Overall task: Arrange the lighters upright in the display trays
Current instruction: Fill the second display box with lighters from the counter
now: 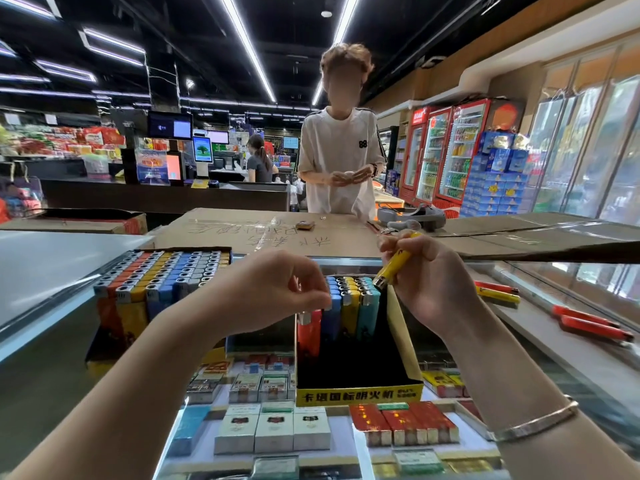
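A yellow display tray (403,344) stands on the glass counter, partly filled with upright lighters (349,299) at its far end and dark inside near me. My left hand (277,289) hovers over the tray's left side, its curled fingertips at the top of an upright red lighter (309,332). My right hand (429,271) grips a yellow lighter (394,263), tilted with its metal head down above the tray's right row. A second tray (162,278), full of upright lighters, stands to the left.
Loose red and yellow lighters (498,292) (588,325) lie on the counter at the right. Flattened cardboard (270,233) covers the counter's far side, where a person in a white shirt (341,161) stands. Cigarette packs (273,431) show under the glass.
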{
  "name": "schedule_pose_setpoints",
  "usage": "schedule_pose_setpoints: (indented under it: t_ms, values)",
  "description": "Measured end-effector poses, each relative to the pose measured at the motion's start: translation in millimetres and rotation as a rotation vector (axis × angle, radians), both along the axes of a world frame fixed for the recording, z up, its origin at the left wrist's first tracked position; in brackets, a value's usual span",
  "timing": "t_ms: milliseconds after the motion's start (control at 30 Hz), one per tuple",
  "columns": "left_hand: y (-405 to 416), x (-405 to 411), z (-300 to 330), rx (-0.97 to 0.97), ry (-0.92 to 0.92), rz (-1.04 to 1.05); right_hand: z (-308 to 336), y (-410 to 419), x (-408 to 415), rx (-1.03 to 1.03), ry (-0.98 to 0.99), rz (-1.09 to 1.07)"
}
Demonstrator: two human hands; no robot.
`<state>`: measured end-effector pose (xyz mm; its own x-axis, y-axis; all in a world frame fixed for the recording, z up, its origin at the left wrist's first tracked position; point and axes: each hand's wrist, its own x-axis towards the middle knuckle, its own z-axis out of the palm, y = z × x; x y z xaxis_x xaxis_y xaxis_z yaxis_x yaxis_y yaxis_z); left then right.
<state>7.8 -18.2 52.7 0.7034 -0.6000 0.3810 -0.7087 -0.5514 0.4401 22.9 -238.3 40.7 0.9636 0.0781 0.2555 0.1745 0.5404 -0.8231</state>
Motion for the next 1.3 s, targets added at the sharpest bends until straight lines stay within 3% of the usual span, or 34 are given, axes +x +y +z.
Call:
schedule_pose_setpoints:
  t_ms: [100,300,533,767,867,1000,1167,1300]
  values:
    - [-9,-2,-3,-0.126,-0.056,-0.001,-1,2,-2,0.034,-0.065,0.144]
    - [-24,-1,-11,-0.410,0.026,-0.025,0,8,-5,0.025,-0.196,0.248]
    - [-23,0,-9,-0.644,0.173,-0.095,-1,9,-8,-0.035,-0.233,0.259]
    - [-23,0,-8,-0.846,0.096,-0.047,1,7,-7,-0.109,-0.226,0.130]
    - [-25,0,-8,-0.796,-0.002,0.001,-1,-1,0,-0.209,-0.148,-0.117]
    - [-35,-2,-16,-0.571,-0.129,0.004,-10,-5,11,-0.423,0.001,-0.297]
    - [-46,-6,-29,-0.325,-0.341,0.103,-16,-8,17,-0.616,0.158,-0.322]
    - [-51,-5,-35,-0.254,-0.440,0.156,-20,-7,19,-0.724,0.218,-0.274]
